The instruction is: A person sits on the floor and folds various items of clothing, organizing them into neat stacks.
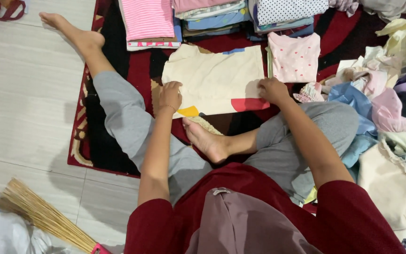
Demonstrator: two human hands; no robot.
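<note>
Stacks of folded clothes [222, 16] run past the top edge, while a straw broom's [43, 216] handle leaves the bottom edge.

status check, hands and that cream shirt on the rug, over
Left hand and right hand flat on cream shirt's near edge. Shirt folded on red rug. Pink folded top alongside, apart.

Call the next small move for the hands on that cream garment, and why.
Probably fold it in half sideways. The cream garment lies flat on the rug, left hand and right hand pinning its near corners; it is wider than the folded pink top beside it and the stacks beyond.
</note>
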